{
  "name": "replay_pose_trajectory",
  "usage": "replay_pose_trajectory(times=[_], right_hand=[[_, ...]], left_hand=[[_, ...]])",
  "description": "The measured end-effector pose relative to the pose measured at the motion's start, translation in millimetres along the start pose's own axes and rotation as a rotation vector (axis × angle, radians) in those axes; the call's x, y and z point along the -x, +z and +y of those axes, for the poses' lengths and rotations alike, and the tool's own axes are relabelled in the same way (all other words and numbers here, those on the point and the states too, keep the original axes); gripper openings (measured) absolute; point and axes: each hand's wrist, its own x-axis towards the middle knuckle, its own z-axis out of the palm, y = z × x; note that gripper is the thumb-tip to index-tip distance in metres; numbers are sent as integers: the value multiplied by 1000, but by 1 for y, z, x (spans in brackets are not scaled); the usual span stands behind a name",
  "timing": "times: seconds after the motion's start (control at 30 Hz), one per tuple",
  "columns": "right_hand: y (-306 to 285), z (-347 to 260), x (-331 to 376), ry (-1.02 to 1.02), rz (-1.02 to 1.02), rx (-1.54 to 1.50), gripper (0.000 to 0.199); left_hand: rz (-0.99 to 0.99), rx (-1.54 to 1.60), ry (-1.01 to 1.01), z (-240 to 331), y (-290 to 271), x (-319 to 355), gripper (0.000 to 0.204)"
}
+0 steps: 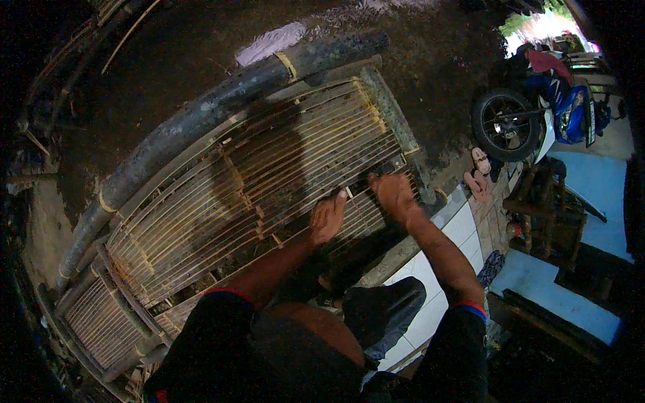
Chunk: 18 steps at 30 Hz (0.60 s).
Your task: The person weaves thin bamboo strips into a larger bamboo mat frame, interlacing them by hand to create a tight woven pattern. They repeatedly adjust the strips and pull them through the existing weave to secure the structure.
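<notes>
Shows one large slatted panel (269,176), made of pale strips too many and too dim for an exact count. Over the near right part of the panel, two bare hands: one left hand (328,220) and one right hand (393,193). Left: fingers bent down toward the strips, thumb tip beside one small pale piece (348,193); gripping or merely touching, impossible to tell. Right: nearer to the panel's right end, fingers curled downward, fingertips in shadow; closed on something or not, impossible to tell.

Along the panel's far side, one thick dark pole (201,111) with three pale bands in view. Beyond the panel's left end, one smaller slatted section (101,326). On the panel's near side, two dark sleeves (460,339), each edged in red and blue, and one trousered knee (386,312). Beside the panel's near right corner, several white floor tiles (460,227). Farther to the right of the panel, two pink sandals (476,188) and, beyond these, one blue motorcycle (571,117) with one spoked wheel (498,127) plainly visible. Any lettering on the motorcycle: too small and dim to read.
</notes>
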Motion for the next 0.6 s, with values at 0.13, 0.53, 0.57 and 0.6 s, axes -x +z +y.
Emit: replay_pose_trajectory(times=[0.13, 0.53, 0.57, 0.6], right_hand=[[2, 25, 3, 187, 7, -223, 18], [-26, -78, 21, 346, 30, -1675, 18], [-23, -79, 26, 333, 30, -1635, 18], [-31, -77, 29, 343, -16, -1621, 17]], left_hand=[[-77, -176, 1, -11, 20, -17, 69], [161, 109, 231, 0, 4, 5, 26], [155, 130, 275, 4, 5, 6, 23], [134, 117, 317, 3, 3, 5, 20]])
